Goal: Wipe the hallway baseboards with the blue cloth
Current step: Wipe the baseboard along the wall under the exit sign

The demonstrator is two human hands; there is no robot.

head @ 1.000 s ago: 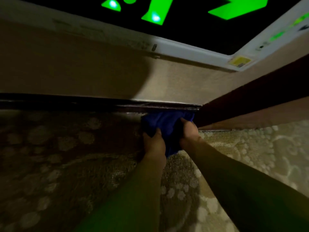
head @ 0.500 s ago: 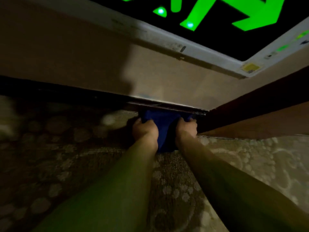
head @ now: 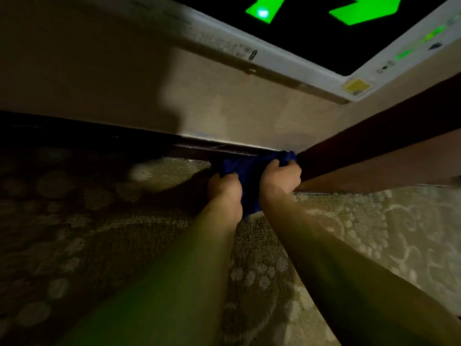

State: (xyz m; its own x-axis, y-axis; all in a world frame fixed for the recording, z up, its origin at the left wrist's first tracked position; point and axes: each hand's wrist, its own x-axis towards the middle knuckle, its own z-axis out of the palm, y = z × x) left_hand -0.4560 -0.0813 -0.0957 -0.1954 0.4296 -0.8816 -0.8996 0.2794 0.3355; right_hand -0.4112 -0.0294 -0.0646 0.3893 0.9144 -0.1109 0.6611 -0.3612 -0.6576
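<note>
A dark blue cloth [head: 245, 171] is bunched against the dark baseboard [head: 199, 149] at the foot of the beige wall, close to the corner. My left hand [head: 225, 189] grips the cloth's left side. My right hand [head: 280, 176] grips its right side and presses the upper edge into the corner where a second, reddish-brown baseboard [head: 374, 151] meets the first. Both fists are closed around the fabric. The lower part of the cloth hangs between my wrists onto the carpet.
A patterned beige carpet [head: 374, 233] covers the floor. A white-framed sign with glowing green shapes [head: 311, 33] is mounted on the wall above. The left stretch of baseboard lies in deep shadow.
Both hands have slid the cloth to the right along the baseboard, into the corner. The view has shifted with them.
</note>
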